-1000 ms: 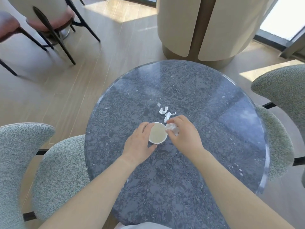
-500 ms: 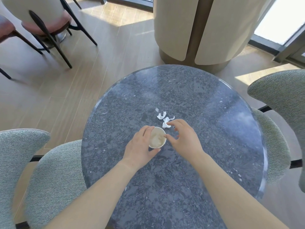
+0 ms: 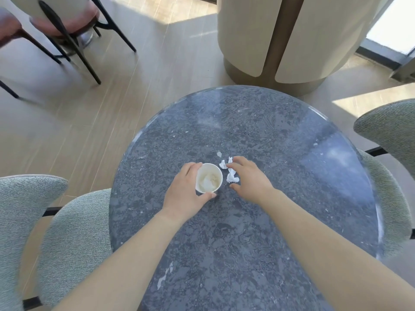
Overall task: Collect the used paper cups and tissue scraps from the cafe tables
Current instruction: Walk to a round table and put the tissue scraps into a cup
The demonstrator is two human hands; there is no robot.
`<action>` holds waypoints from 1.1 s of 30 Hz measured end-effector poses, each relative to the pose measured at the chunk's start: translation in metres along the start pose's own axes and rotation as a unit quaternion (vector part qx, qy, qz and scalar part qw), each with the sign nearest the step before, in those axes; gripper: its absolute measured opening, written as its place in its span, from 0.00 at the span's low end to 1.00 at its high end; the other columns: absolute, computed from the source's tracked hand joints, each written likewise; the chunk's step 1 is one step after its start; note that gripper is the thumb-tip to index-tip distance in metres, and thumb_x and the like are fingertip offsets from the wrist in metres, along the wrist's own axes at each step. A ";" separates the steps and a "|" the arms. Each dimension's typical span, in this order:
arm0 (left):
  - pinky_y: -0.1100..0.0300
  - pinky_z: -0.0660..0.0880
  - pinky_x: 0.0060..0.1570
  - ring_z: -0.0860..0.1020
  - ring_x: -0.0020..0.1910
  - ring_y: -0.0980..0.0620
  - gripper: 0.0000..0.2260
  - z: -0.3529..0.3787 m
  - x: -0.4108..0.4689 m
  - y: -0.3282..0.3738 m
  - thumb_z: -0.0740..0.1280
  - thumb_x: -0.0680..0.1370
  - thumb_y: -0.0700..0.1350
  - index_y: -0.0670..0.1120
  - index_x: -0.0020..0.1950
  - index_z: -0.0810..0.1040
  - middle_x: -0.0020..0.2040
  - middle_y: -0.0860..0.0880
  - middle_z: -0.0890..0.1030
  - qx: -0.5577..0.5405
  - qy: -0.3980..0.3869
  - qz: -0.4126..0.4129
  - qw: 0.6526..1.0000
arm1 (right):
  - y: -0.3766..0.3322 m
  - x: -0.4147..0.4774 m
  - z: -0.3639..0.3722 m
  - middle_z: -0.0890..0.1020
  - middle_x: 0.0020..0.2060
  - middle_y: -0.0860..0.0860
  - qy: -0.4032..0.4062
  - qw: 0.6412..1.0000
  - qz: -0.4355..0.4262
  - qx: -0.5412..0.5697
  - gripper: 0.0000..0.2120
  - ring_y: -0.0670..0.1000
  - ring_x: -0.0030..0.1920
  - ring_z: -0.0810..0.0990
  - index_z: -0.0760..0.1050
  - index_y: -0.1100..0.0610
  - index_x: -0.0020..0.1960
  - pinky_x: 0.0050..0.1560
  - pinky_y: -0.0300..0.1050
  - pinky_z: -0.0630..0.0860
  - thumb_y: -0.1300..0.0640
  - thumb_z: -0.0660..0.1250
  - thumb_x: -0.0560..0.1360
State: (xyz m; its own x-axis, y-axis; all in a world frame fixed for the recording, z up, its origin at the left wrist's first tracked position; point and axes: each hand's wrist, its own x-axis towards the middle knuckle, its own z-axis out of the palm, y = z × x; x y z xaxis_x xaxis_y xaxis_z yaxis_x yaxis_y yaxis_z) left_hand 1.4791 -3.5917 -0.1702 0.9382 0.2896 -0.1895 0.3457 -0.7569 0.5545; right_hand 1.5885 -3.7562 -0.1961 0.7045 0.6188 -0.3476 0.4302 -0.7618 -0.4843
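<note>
A round, dark grey speckled stone tabletop (image 3: pixel 258 221) carries everything, with grey-green fabric chairs (image 3: pixel 56 225) at its left and right edges. Near its middle the left hand (image 3: pixel 186 189) curls around the left side of a small white paper cup (image 3: pixel 208 178), which stands upright with crumpled tissue inside. Just right of the cup, the right hand (image 3: pixel 249 179) hovers with fingers spread, nothing gripped, touching white tissue scraps (image 3: pixel 231 176). One smaller scrap (image 3: pixel 219 154) lies apart toward the far edge.

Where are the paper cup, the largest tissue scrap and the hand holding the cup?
paper cup (image 3: pixel 208 178), head view, inside of the cup.
largest tissue scrap (image 3: pixel 231 177), head view, its crumpled middle.
left hand (image 3: pixel 183 190), head view, back of the hand.
</note>
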 end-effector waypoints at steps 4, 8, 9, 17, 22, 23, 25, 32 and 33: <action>0.62 0.65 0.55 0.67 0.64 0.53 0.36 0.000 0.002 0.001 0.74 0.66 0.55 0.52 0.69 0.63 0.67 0.56 0.64 -0.002 -0.003 -0.003 1.000 | 0.003 0.017 0.004 0.58 0.71 0.48 -0.058 0.997 -0.012 -0.047 0.30 0.55 0.68 0.59 0.59 0.51 0.72 0.59 0.52 0.72 0.55 0.67 0.73; 0.61 0.65 0.56 0.67 0.64 0.52 0.36 0.001 0.003 0.002 0.74 0.66 0.56 0.51 0.70 0.63 0.67 0.55 0.64 0.006 -0.004 -0.005 1.000 | 0.003 0.019 0.011 0.67 0.62 0.52 -0.043 0.998 -0.015 -0.040 0.20 0.56 0.60 0.66 0.66 0.54 0.65 0.55 0.48 0.71 0.60 0.64 0.75; 0.62 0.64 0.56 0.67 0.64 0.52 0.36 0.001 0.003 0.002 0.74 0.66 0.56 0.50 0.70 0.63 0.67 0.55 0.64 0.007 -0.004 -0.007 1.000 | 0.004 0.017 0.012 0.68 0.60 0.53 -0.042 0.999 -0.009 -0.030 0.17 0.56 0.58 0.68 0.68 0.54 0.63 0.54 0.47 0.71 0.61 0.63 0.75; 0.61 0.65 0.56 0.68 0.64 0.51 0.37 0.000 0.002 0.005 0.73 0.66 0.58 0.49 0.70 0.62 0.67 0.54 0.64 0.023 -0.008 -0.015 1.000 | -0.006 -0.018 -0.004 0.73 0.48 0.52 0.082 0.995 -0.009 0.059 0.08 0.49 0.42 0.71 0.73 0.56 0.54 0.39 0.42 0.67 0.59 0.63 0.75; 0.60 0.70 0.52 0.71 0.60 0.53 0.35 -0.001 -0.006 0.009 0.74 0.65 0.58 0.50 0.67 0.65 0.64 0.55 0.67 0.013 -0.006 -0.005 1.000 | -0.047 -0.038 -0.021 0.74 0.47 0.48 0.171 0.976 -0.079 0.111 0.09 0.48 0.44 0.73 0.75 0.54 0.53 0.39 0.43 0.72 0.59 0.66 0.73; 0.61 0.70 0.50 0.71 0.59 0.53 0.34 -0.001 -0.009 0.010 0.74 0.65 0.58 0.50 0.66 0.65 0.63 0.55 0.68 0.010 -0.008 -0.002 1.000 | -0.053 -0.040 -0.020 0.74 0.48 0.48 0.162 0.977 -0.088 0.110 0.10 0.48 0.45 0.73 0.75 0.54 0.54 0.39 0.43 0.72 0.60 0.66 0.73; 0.60 0.71 0.47 0.73 0.56 0.53 0.31 -0.002 -0.015 0.010 0.74 0.65 0.57 0.52 0.64 0.66 0.61 0.56 0.68 0.005 -0.017 -0.002 1.000 | -0.061 -0.044 -0.016 0.74 0.51 0.49 0.131 0.981 -0.100 0.104 0.13 0.49 0.47 0.74 0.74 0.54 0.57 0.42 0.43 0.72 0.60 0.66 0.73; 0.60 0.73 0.48 0.73 0.57 0.54 0.36 -0.005 -0.034 0.002 0.72 0.67 0.59 0.49 0.70 0.62 0.64 0.56 0.65 0.042 -0.057 0.000 0.998 | -0.061 -0.056 -0.007 0.75 0.54 0.48 0.097 0.985 -0.111 0.090 0.16 0.51 0.49 0.75 0.74 0.54 0.59 0.46 0.43 0.72 0.59 0.68 0.72; 0.59 0.73 0.49 0.72 0.58 0.54 0.36 -0.006 -0.035 0.000 0.72 0.67 0.59 0.49 0.70 0.61 0.65 0.55 0.65 0.050 -0.059 0.003 0.997 | -0.060 -0.057 -0.006 0.75 0.54 0.48 0.101 0.985 -0.110 0.088 0.15 0.50 0.49 0.75 0.74 0.54 0.59 0.46 0.42 0.72 0.59 0.68 0.73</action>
State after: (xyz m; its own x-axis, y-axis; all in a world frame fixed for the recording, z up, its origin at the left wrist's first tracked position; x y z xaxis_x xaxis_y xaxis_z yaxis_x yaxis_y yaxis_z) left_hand 1.4458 -3.5985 -0.1591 0.9338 0.2175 -0.2839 0.3339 -0.8148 0.4739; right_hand 1.5256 -3.7471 -0.1425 0.7104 0.7011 -0.0614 0.4929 -0.5580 -0.6676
